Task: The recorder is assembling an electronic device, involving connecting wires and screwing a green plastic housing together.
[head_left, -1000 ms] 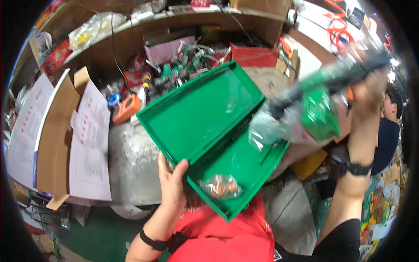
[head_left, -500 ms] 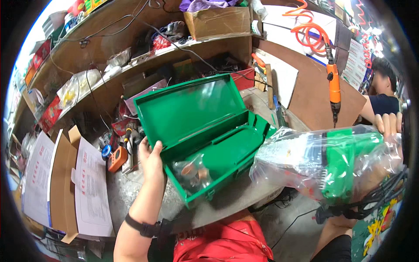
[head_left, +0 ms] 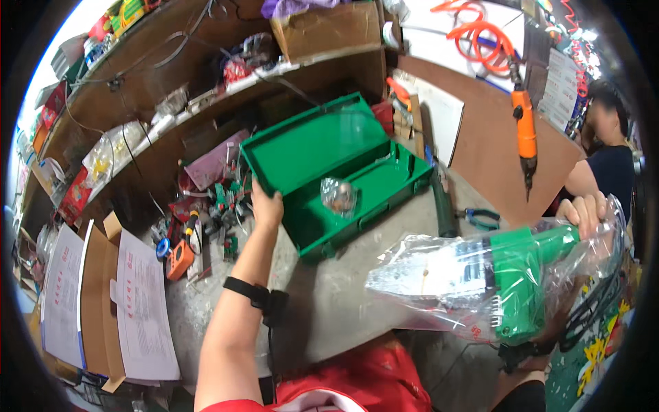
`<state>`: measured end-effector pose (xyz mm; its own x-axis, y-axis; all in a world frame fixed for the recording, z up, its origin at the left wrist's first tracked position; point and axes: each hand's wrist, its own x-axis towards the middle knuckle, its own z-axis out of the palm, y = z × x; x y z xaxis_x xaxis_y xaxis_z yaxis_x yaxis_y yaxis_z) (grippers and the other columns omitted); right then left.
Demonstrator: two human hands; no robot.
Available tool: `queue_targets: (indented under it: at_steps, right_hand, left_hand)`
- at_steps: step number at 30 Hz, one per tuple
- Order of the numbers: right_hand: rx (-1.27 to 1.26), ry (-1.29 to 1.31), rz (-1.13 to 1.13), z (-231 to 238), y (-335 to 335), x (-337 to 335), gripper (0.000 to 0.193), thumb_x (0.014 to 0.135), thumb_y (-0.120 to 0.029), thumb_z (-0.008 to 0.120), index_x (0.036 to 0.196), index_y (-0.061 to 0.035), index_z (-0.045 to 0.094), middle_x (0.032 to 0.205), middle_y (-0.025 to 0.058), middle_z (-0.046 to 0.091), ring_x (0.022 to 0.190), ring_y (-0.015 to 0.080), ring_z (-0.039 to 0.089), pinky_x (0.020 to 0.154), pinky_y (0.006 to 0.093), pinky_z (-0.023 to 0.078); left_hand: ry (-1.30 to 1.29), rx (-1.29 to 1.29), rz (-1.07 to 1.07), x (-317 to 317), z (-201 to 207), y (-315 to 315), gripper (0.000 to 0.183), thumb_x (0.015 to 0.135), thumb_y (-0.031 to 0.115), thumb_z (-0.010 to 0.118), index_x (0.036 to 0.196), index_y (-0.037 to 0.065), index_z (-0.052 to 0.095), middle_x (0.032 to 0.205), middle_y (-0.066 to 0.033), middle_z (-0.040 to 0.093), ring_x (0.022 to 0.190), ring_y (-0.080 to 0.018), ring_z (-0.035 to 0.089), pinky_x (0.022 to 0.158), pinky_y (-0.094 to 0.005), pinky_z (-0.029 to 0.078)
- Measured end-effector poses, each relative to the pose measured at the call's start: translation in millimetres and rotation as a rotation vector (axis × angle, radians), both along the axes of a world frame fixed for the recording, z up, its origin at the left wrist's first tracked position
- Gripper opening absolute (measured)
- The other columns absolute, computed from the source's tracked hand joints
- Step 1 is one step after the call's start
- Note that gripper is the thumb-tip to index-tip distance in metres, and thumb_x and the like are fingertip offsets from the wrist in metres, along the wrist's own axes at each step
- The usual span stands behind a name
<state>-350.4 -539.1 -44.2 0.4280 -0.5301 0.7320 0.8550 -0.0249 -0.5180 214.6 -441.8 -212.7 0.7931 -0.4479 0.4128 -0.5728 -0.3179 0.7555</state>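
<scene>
My left hand (head_left: 266, 209) grips the left end of an open green metal toolbox (head_left: 309, 161) on the workbench. Its lid is tilted back toward the shelves. Inside the box lies a small clear plastic bag (head_left: 338, 197) with brownish pieces in it. On the right, my right hand (head_left: 583, 218) is closed round the handle of a green power tool (head_left: 518, 281) with a flat, tapering silvery plate. Clear plastic film wraps the tool, and its black cable (head_left: 594, 312) hangs in loops below my hand. The tool is held apart from the box, above the bench's right front edge.
An open cardboard carton (head_left: 103, 302) stands at the left. Pliers (head_left: 480, 218) lie right of the toolbox, under an orange hanging screwdriver (head_left: 524, 130). Loose tools and an orange device (head_left: 180, 259) clutter the bench's left. Another person (head_left: 604, 165) is at far right.
The toolbox has moved away from me and toward the back of the bench, my left hand going with it. My right hand has shifted the wrapped tool slightly left and down.
</scene>
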Motion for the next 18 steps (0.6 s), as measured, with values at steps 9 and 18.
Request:
queue_targets:
  at_steps: [9,18]
  right_hand:
    - [0.106,-0.254,0.419,-82,-1,128,0.013,0.097,-0.021,0.052,0.093,-0.0090,0.052,0.065,-0.0038,0.046,0.061,0.0112,0.047,0.078,0.0280,0.037]
    - [0.291,0.515,-0.041,-78,115,199,0.035,0.093,-0.033,0.056,0.103,0.0006,0.057,0.090,0.0056,0.060,0.086,0.0143,0.059,0.085,0.0335,0.048]
  left_hand:
    - [-0.395,0.431,-0.935,-204,131,179,0.110,0.062,0.038,0.087,0.150,0.008,0.028,0.149,-0.0202,0.035,0.140,-0.0424,0.029,0.113,-0.0498,0.028]
    - [-0.434,0.356,-0.594,-182,82,254,0.086,0.062,0.016,0.081,0.140,0.010,0.045,0.096,-0.0121,0.054,0.083,-0.0314,0.061,0.067,-0.0394,0.052]
